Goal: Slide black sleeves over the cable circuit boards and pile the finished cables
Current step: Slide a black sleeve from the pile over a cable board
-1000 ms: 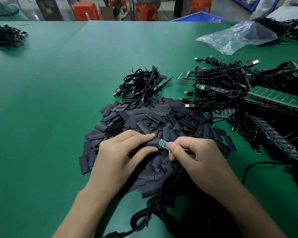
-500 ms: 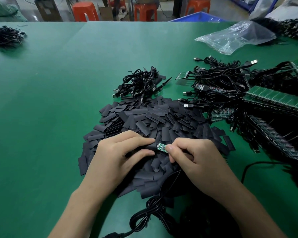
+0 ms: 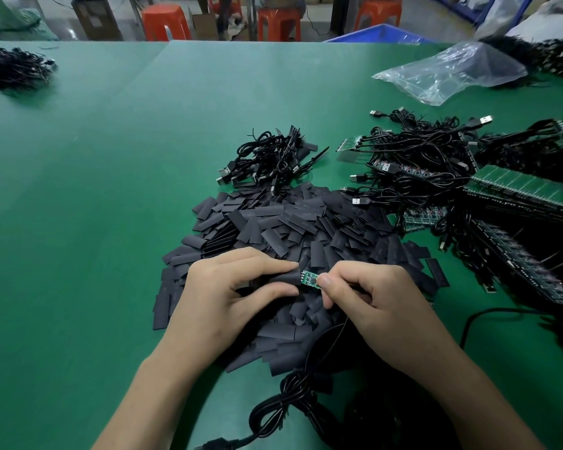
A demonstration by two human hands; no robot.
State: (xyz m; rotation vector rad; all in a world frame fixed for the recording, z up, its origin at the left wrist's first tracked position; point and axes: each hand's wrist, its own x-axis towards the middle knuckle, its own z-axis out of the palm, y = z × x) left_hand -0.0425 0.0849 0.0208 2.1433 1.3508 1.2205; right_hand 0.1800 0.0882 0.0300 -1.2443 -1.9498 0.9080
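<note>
My left hand (image 3: 228, 297) pinches a black sleeve (image 3: 285, 277) between thumb and forefinger, low over a big heap of loose black sleeves (image 3: 283, 228). My right hand (image 3: 368, 300) pinches a small green circuit board (image 3: 309, 277), whose left end meets the sleeve's mouth. The board's thin black cable (image 3: 293, 391) runs down under my right hand to a coiled bundle near the front edge. A small pile of sleeved cables (image 3: 270, 160) lies just beyond the heap.
Tangled cables with bare boards (image 3: 416, 164) and green board panels (image 3: 527, 196) crowd the right side. A clear plastic bag (image 3: 449, 73) lies at the back right. Another cable bundle (image 3: 10, 69) sits far left. Orange stools (image 3: 166, 21) stand behind the green table (image 3: 95, 177).
Both hands stay in place over the heap. The board's tip has edged slightly further toward the sleeve's mouth.
</note>
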